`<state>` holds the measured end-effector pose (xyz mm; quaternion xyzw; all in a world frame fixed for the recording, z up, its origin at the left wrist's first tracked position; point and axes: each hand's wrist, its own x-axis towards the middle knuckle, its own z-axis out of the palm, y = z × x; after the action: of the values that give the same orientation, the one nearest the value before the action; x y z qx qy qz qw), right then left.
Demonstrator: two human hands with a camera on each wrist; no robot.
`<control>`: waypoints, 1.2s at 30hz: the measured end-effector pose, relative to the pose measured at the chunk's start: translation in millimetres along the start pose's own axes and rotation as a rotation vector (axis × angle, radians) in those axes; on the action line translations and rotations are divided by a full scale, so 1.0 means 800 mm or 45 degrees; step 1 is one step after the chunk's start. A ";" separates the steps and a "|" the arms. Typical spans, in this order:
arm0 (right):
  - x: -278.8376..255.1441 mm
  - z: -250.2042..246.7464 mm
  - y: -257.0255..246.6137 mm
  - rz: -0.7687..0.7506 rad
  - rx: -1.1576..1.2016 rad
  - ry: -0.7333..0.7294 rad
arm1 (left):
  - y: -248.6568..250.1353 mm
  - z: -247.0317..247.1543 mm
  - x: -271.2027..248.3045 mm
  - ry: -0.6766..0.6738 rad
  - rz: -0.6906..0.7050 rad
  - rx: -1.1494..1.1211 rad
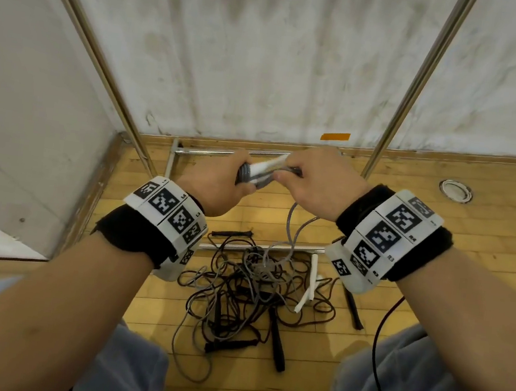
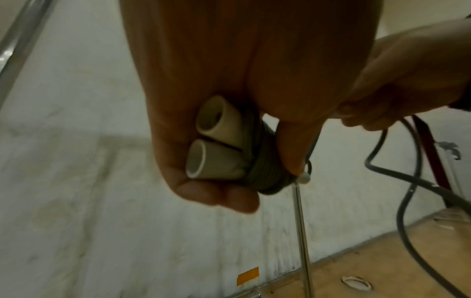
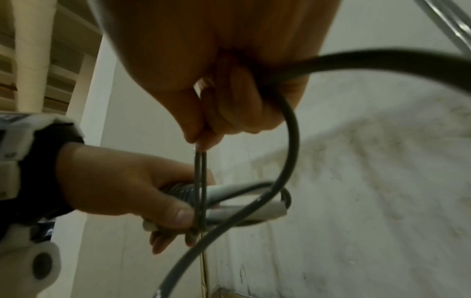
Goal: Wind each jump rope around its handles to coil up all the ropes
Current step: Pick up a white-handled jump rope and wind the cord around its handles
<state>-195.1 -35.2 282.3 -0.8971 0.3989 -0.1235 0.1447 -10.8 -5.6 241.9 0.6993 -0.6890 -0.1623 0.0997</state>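
Note:
My left hand (image 1: 219, 181) grips two white handles (image 1: 268, 168) held side by side, with several turns of grey rope (image 1: 244, 172) wound round them. In the left wrist view the open handle ends (image 2: 211, 141) show in my fist beside the grey coil (image 2: 262, 167). My right hand (image 1: 313, 182) pinches the grey rope (image 3: 288, 129) just right of the handles; a doubled strand (image 3: 200, 181) runs down across them. The loose rest of the rope (image 1: 291, 228) hangs to the floor.
A tangle of black and grey ropes (image 1: 248, 291) with black handles (image 1: 277, 344) and another white-handled pair (image 1: 309, 286) lies on the wooden floor between my knees. A metal rack frame (image 1: 413, 84) stands against the white wall. A dark red cable (image 1: 382, 340) runs past my right knee.

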 end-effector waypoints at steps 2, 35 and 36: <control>0.000 0.002 0.004 0.038 0.007 0.043 | 0.007 0.002 -0.005 -0.078 0.033 0.050; 0.014 0.028 0.000 0.111 0.667 0.232 | 0.053 -0.027 -0.028 0.537 0.010 -1.304; 0.012 0.031 -0.005 0.068 0.599 0.214 | 0.052 -0.029 -0.027 0.528 -0.012 -1.334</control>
<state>-177.7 -36.1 261.8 -0.8144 0.3932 -0.2832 0.3192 -40.6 12.3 280.6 0.5766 -0.4793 -0.3424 0.5662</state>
